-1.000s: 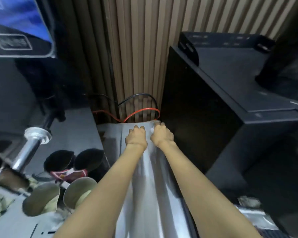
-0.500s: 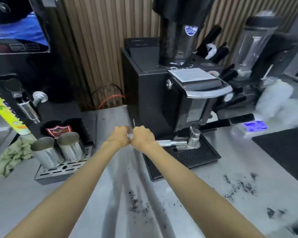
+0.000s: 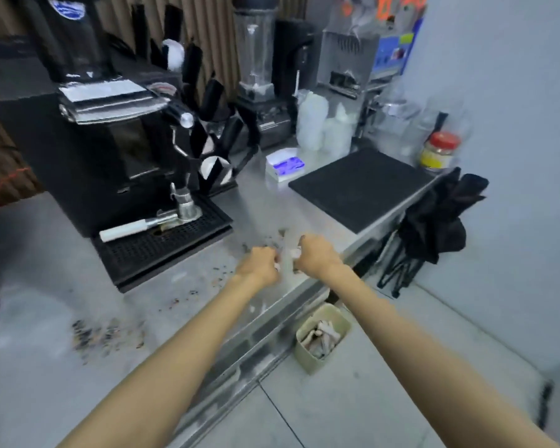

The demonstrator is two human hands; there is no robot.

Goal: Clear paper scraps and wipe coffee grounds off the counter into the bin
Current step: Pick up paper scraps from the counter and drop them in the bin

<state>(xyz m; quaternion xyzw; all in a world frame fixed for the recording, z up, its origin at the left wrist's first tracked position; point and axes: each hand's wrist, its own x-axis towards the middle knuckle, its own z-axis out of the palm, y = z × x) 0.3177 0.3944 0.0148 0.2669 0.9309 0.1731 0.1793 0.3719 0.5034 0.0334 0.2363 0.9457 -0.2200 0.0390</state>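
Observation:
My left hand (image 3: 260,265) and my right hand (image 3: 316,255) are both fisted above the steel counter (image 3: 39,376) near its front edge. Each fist holds white paper scraps (image 3: 295,253) that peek out between the fingers. Dark coffee grounds (image 3: 107,334) lie scattered on the counter at the lower left, and more grounds (image 3: 219,274) trail toward my hands. A small beige bin (image 3: 323,338) with paper in it stands on the floor below the counter edge, under and slightly right of my hands.
A black coffee grinder (image 3: 88,150) with a drip tray (image 3: 162,242) and portafilter (image 3: 143,224) stands at the left. A black mat (image 3: 362,185), a scale (image 3: 285,166), a blender (image 3: 259,69) and bottles fill the back right. Dark cloth (image 3: 440,218) hangs off the counter's right end.
The view swung right from the wall gap behind the grinder to the counter's front edge. Both hands came back toward me and to the right, still fisted together, now above the bin side.

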